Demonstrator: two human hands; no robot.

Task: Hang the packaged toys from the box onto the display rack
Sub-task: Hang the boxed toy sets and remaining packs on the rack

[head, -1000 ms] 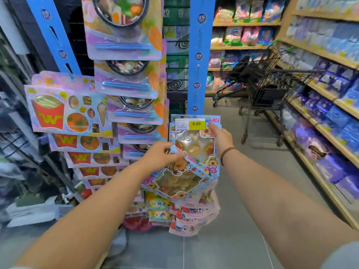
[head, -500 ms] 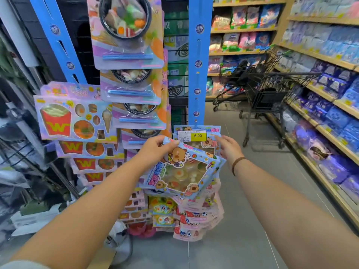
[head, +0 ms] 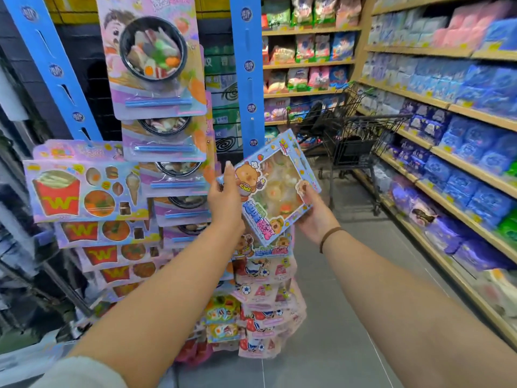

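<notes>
The left grip (head: 225, 203) pinches the left edge of a boxed toy (head: 275, 189), its fingers reaching up along the card beside the printed bear. The right grip (head: 314, 217) cups the box's lower right corner from beneath, with the thumb (head: 305, 189) pressed on the front rim next to the clear window. Both are closed on the same box. It is held up in the air, tilted so its top corner leans to the right, just in front of the display rack (head: 247, 79) and not yet hung on it. Small pale food-shaped pieces show through the window, too blurred to tell apart. A dark band (head: 330, 236) circles the right wrist.

Directly below the held box, another box of the same kind (head: 263, 249) hangs on the rack. Under that is a column of pink football packs (head: 260, 278). To the left hang overlapping cards, each with a toy pot and blue chopsticks (head: 156, 60). Further left is a stack of cards showing red fries cartons (head: 84, 189). The rack's blue slotted uprights rise behind all of this.

Beyond, a black wire shopping trolley (head: 361, 141) stands in the aisle on the grey floor (head: 335, 303). Wooden shelves (head: 447, 106) packed with blue and purple packs line the right side.
</notes>
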